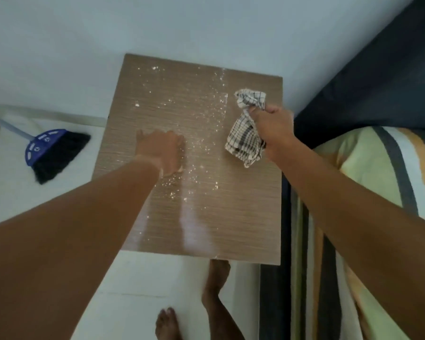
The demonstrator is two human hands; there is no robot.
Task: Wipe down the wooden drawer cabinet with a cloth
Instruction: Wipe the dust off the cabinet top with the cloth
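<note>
The wooden cabinet top (243, 204) fills the middle of the view, seen from above, with white powder or crumbs scattered in a band down its centre. My left hand (161, 150) lies palm down on the left part of the top, beside the crumbs, holding nothing. My right hand (271, 126) is a fist near the cabinet's right edge, gripping a bunched white cloth with dark checks (245, 141). The cloth hangs from the fist just over the wood; one end sticks up above the hand.
A blue broom with black bristles (52, 153) lies on the white floor left of the cabinet. A bed with a striped sheet (368, 168) and a dark headboard (378, 82) presses against the right side. My bare feet (216, 278) stand in front. A pale wall is behind.
</note>
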